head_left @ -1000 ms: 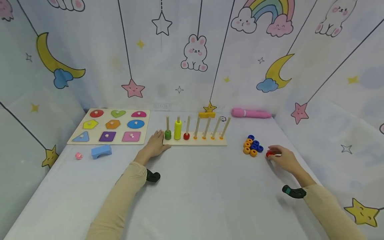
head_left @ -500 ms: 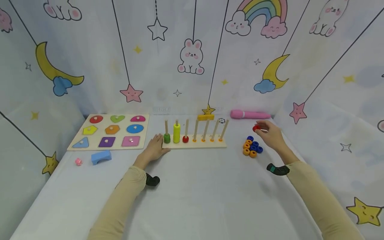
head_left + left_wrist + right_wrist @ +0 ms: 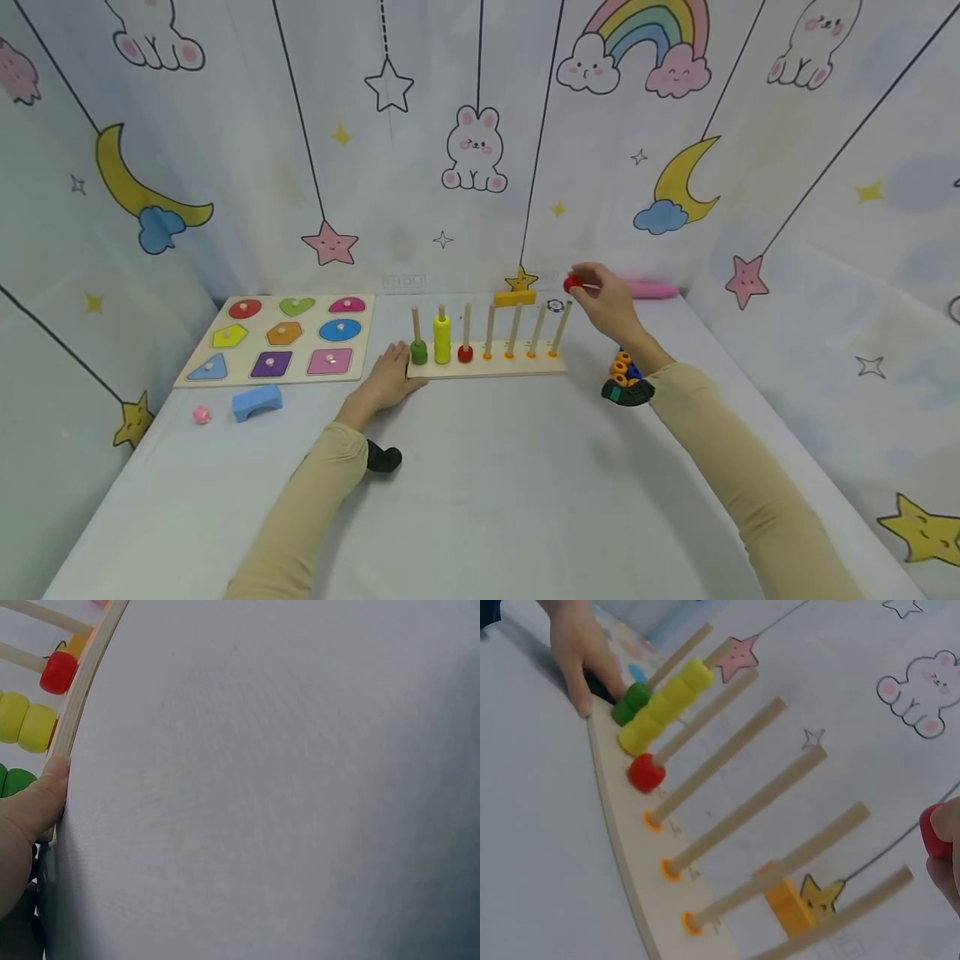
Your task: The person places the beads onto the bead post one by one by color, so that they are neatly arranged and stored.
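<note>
A wooden peg board (image 3: 487, 369) with a row of upright pegs stands at the middle back of the table. Green beads (image 3: 419, 353) sit on its leftmost peg, a stack of yellow beads (image 3: 442, 340) on the second, and a red bead (image 3: 646, 773) on the third. My left hand (image 3: 387, 379) holds the board's left end, its thumb (image 3: 45, 795) against the front edge. My right hand (image 3: 606, 302) pinches another red bead (image 3: 572, 283) in the air, above and beside the rightmost peg. The other pegs carry no beads.
Blue and orange beads (image 3: 619, 367) lie right of the board, partly hidden by my right wrist's camera. A pink pen-like stick (image 3: 654, 290) and a yellow block (image 3: 514, 298) lie behind. At left are a shape puzzle (image 3: 360, 333), a blue arch block (image 3: 257, 402) and a small pink piece (image 3: 201, 414).
My right hand has lifted the red bead off the table at the right and carried it up and left toward the peg board. My left hand stays at the board's left end.
</note>
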Available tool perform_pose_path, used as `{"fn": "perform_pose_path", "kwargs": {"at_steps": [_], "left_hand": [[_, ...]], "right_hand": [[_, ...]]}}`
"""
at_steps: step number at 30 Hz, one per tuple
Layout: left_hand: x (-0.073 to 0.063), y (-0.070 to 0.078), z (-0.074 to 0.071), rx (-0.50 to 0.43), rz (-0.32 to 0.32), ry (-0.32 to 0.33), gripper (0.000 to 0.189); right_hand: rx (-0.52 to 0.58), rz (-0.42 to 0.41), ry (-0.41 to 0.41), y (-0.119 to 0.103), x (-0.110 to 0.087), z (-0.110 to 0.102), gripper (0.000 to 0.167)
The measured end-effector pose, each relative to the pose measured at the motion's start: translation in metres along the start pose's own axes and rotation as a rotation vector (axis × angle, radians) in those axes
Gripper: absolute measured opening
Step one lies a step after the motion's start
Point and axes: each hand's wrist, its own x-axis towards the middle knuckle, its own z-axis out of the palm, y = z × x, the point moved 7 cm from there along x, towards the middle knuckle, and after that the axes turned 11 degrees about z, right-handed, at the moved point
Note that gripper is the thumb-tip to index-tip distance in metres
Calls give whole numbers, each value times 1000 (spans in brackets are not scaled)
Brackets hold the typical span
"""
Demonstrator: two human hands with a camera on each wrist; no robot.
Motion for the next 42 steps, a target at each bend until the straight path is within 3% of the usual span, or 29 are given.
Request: {"fn": "perform_pose_path", "kwargs": {"at_steps": [10, 16, 27, 42], "left_hand": [[-1, 2, -1, 7, -3, 9, 78], [1, 4, 0, 14, 17, 15, 78], [2, 1, 0, 42, 18, 10, 77], [1, 2, -1, 32, 1, -4, 78]], "right_hand": [[91, -142, -171, -56, 4, 73, 32], [78, -184, -236, -74, 2, 101, 35], [50, -216, -272, -88, 5, 124, 35], [43, -194, -313, -88, 6, 126, 32]]}}
